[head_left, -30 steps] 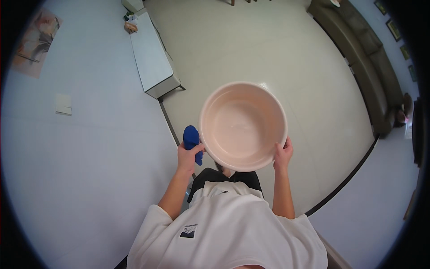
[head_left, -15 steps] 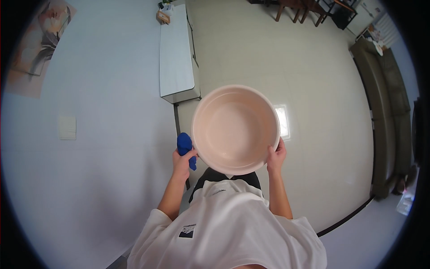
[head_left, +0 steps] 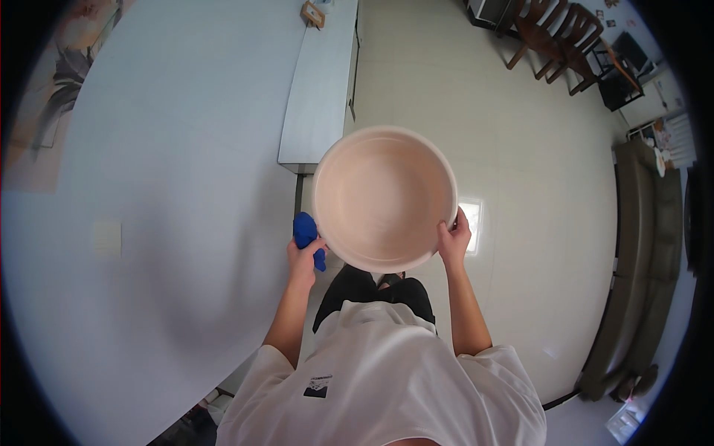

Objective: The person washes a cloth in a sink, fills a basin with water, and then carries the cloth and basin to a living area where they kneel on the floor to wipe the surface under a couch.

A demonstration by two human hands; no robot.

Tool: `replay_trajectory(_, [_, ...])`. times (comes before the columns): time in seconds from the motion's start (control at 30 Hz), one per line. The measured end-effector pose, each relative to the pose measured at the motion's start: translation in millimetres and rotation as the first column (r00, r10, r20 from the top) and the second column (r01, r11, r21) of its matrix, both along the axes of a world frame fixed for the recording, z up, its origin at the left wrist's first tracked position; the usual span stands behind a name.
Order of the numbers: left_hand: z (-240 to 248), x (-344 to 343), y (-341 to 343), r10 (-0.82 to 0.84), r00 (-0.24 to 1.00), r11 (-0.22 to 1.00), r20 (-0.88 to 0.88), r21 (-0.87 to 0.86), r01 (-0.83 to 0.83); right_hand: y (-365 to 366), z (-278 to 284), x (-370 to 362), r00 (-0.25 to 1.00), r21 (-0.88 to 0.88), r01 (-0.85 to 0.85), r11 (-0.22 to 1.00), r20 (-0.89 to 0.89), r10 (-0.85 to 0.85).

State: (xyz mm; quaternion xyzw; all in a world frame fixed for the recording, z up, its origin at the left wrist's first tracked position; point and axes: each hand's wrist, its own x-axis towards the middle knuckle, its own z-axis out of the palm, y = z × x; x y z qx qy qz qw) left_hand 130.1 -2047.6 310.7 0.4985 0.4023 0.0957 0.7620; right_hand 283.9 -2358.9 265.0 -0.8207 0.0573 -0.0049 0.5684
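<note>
In front of my body I carry a round, pale pink plastic basin (head_left: 385, 197), its open top facing up and nothing visible inside. My left hand (head_left: 302, 258) is closed around a crumpled blue cloth (head_left: 304, 230) and also grips the basin's left rim. On the other side, my right hand (head_left: 454, 239) clasps the right rim, thumb over the edge and fingers outside. The hidden fingertips lie beneath the rim.
A long white cabinet (head_left: 315, 97) runs along the left wall, with a small wooden box (head_left: 312, 15) on it. Brown wooden chairs (head_left: 537, 33) stand far right. A dark sofa (head_left: 638, 260) lines the right wall. Tiled floor (head_left: 424, 89) stretches ahead.
The view has turned, so cabinet and chairs appear shifted right. My feet now show below the basin. Both hands keep their hold on the basin, and the left keeps the cloth.
</note>
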Motion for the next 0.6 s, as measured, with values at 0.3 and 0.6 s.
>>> replay_trajectory(0.3, [-73, 84, 100, 0.090, 0.994, 0.996, -0.065, -0.006, -0.090, 111, -86, 100, 0.998, -0.156, -0.067, 0.985, -0.012, 0.066])
replay_trajectory(0.6, [-239, 167, 203, 0.080, 0.971, 0.996, -0.224, -0.015, -0.085, 215, -262, 196, 0.986, -0.225, -0.156, 0.962, 0.023, 0.165])
